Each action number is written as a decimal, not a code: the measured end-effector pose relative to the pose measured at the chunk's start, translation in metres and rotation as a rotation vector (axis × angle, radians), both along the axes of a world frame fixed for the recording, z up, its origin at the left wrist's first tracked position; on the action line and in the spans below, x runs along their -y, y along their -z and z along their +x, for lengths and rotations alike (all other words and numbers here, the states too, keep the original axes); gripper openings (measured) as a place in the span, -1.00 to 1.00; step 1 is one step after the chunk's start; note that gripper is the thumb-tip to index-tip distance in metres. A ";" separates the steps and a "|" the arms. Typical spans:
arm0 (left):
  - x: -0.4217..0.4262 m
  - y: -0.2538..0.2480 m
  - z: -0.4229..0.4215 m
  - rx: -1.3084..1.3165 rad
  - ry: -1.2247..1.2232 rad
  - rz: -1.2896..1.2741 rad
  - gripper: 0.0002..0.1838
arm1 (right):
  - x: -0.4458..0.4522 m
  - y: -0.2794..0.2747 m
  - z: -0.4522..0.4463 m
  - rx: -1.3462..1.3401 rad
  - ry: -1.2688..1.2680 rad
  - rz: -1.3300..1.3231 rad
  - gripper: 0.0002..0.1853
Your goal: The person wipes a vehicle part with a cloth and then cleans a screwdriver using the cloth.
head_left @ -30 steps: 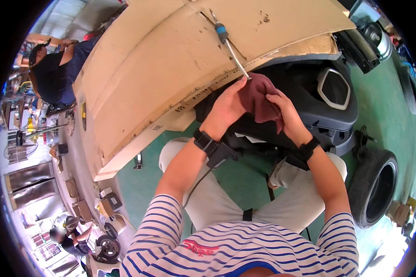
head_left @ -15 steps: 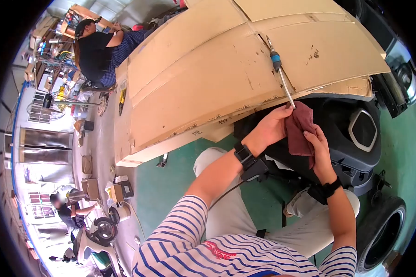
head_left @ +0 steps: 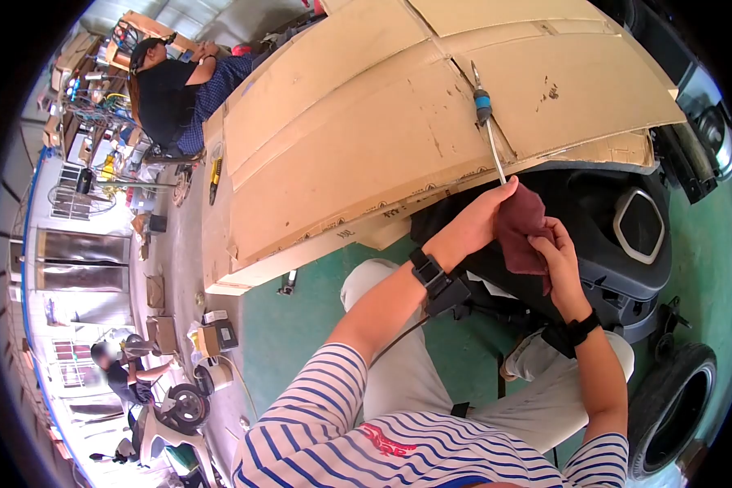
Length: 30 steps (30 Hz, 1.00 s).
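My left hand (head_left: 481, 213) is closed on the left side of a dark red cloth (head_left: 521, 230). The fingers of my right hand (head_left: 557, 249) pinch the cloth's right side. The cloth hangs between both hands, over a black plastic part (head_left: 598, 203). A metal rod tool (head_left: 483, 108) with a blue and grey grip lies on the cardboard (head_left: 342, 130), and its lower end reaches the top of the cloth by my left fingertips. Whether the cloth wraps that end is hidden.
A yellow-handled tool (head_left: 215, 180) lies left of the cardboard. One person (head_left: 171, 93) sits at the upper left; another (head_left: 128, 376) is by a scooter (head_left: 167, 431). A black tyre (head_left: 673, 411) stands at lower right.
The view has swung, so the hands and cardboard appear further right than a second ago. Both hands keep hold of the cloth, whose folds have shifted slightly.
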<state>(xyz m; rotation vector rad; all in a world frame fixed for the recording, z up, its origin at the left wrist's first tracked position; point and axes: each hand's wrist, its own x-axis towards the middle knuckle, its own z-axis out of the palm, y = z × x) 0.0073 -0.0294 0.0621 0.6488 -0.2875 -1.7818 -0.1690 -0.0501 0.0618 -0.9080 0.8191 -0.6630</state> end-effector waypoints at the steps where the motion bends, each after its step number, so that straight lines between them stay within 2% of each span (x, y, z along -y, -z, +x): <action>1: 0.003 0.008 0.002 0.087 0.010 0.039 -0.71 | 0.000 -0.003 -0.002 -0.087 -0.057 0.001 -0.73; 2: 0.004 0.013 0.003 0.174 0.021 0.079 -0.72 | 0.000 -0.004 -0.003 -0.175 -0.114 0.003 -0.74; 5: 0.003 0.016 0.001 0.282 -0.035 0.139 -0.71 | -0.006 0.005 0.003 -0.164 -0.093 -0.125 -0.74; 9: 0.005 0.020 0.002 0.164 0.025 0.094 -0.73 | -0.003 0.020 0.002 -0.066 -0.017 -0.157 -0.73; 11: 0.006 0.018 -0.002 0.136 -0.008 0.061 -0.69 | 0.002 0.011 -0.001 -0.037 -0.007 -0.018 -0.73; 13: 0.007 0.012 -0.005 0.095 0.028 0.011 -0.66 | 0.010 0.004 -0.004 -0.067 -0.003 0.006 -0.72; 17: 0.010 0.003 0.001 0.094 -0.049 -0.012 -0.65 | 0.020 0.000 -0.002 0.138 0.136 0.063 -0.70; 19: 0.010 0.010 0.005 0.248 -0.113 -0.043 -0.67 | 0.018 -0.005 -0.007 0.231 0.171 0.173 -0.67; 21: 0.012 0.015 0.003 0.304 -0.142 -0.067 -0.67 | 0.020 -0.007 -0.010 0.232 0.153 0.179 -0.65; 23: 0.009 0.019 -0.005 0.527 -0.162 -0.166 -0.67 | 0.022 -0.004 -0.011 0.230 0.132 0.190 -0.63; 24: 0.005 0.015 -0.012 0.524 -0.163 -0.162 -0.67 | 0.024 0.000 -0.012 0.190 0.114 0.152 -0.62; 27: -0.006 0.004 -0.028 0.528 -0.024 -0.168 -0.67 | 0.025 -0.015 -0.005 0.209 0.098 0.137 -0.61; 29: -0.011 0.006 -0.029 0.559 0.275 -0.080 -0.68 | 0.024 -0.018 -0.006 0.260 0.099 0.168 -0.61; 30: -0.015 0.002 -0.032 0.592 0.258 -0.123 -0.71 | 0.024 -0.016 -0.008 0.259 0.005 0.195 -0.59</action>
